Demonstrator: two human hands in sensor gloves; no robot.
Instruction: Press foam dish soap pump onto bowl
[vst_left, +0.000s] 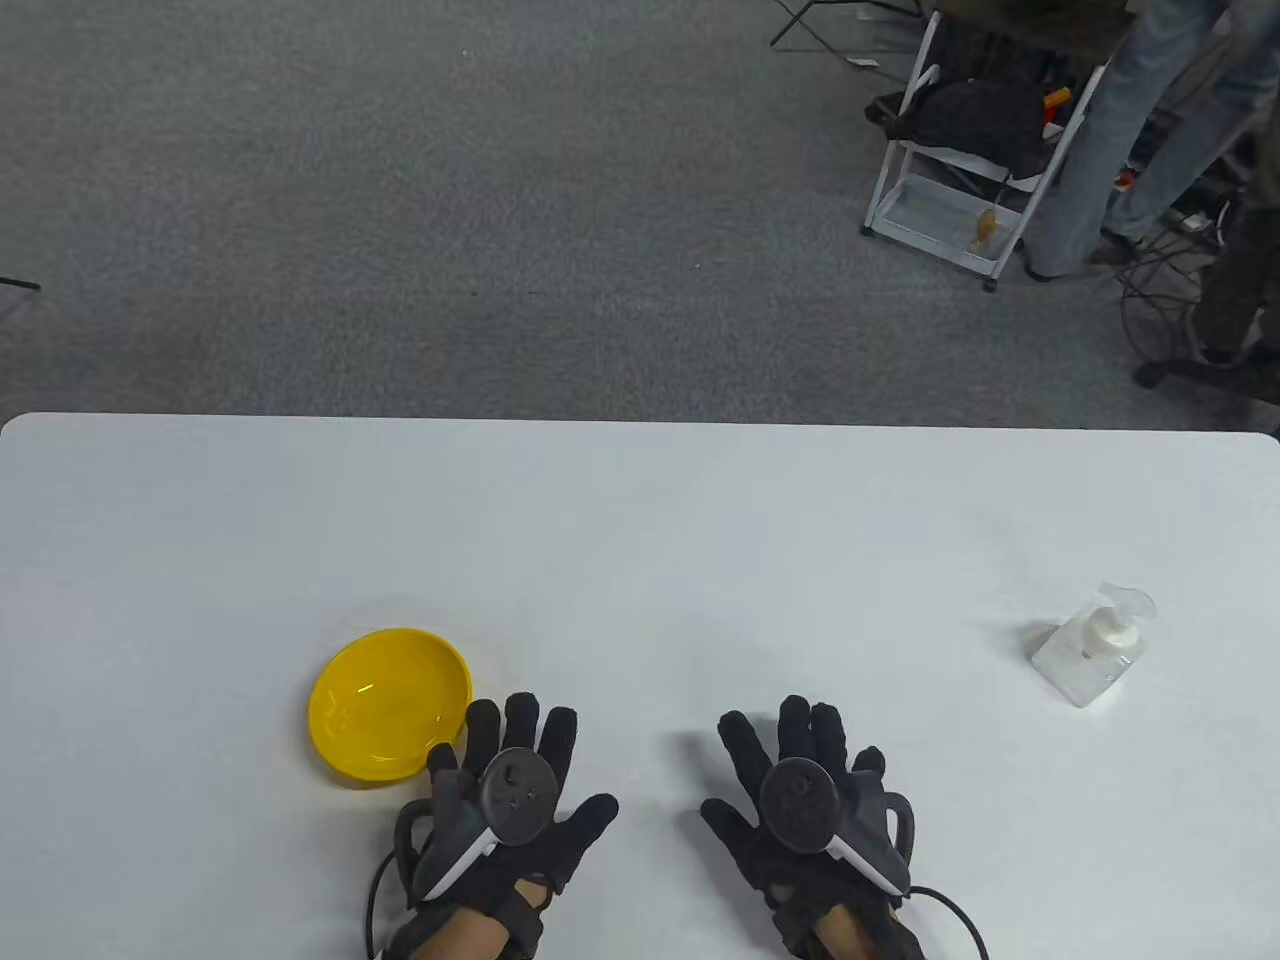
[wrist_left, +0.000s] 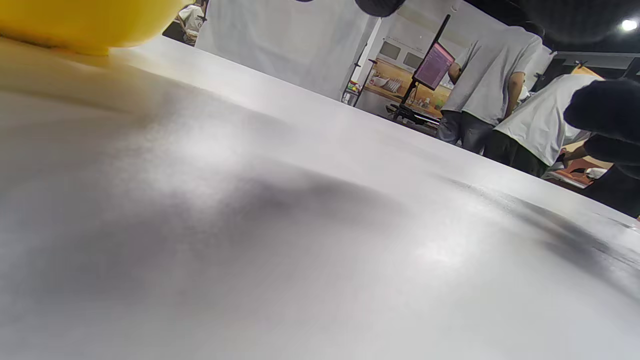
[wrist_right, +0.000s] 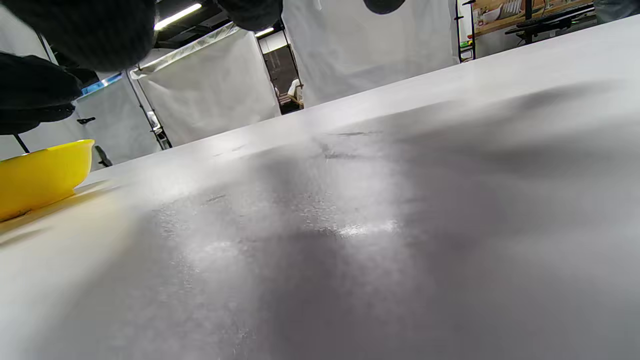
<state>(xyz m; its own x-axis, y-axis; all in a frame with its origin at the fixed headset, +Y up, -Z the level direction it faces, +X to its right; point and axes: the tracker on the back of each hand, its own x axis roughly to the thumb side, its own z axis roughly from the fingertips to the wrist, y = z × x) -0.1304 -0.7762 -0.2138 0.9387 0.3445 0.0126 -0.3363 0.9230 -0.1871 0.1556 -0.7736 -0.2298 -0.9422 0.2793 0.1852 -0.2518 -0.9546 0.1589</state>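
A yellow bowl (vst_left: 389, 704) sits empty on the white table (vst_left: 640, 520) at the front left. It also shows in the left wrist view (wrist_left: 85, 22) and in the right wrist view (wrist_right: 42, 175). A clear foam soap bottle with a white pump (vst_left: 1092, 650) stands at the right, far from both hands. My left hand (vst_left: 515, 790) lies flat and open on the table just right of the bowl, holding nothing. My right hand (vst_left: 800, 780) lies flat and open near the table's front middle, holding nothing.
Beyond the table's far edge is grey carpet. A white wire cart (vst_left: 960, 170) and a standing person (vst_left: 1120, 130) are at the back right, with cables on the floor. People in white shirts (wrist_left: 500, 85) show in the left wrist view.
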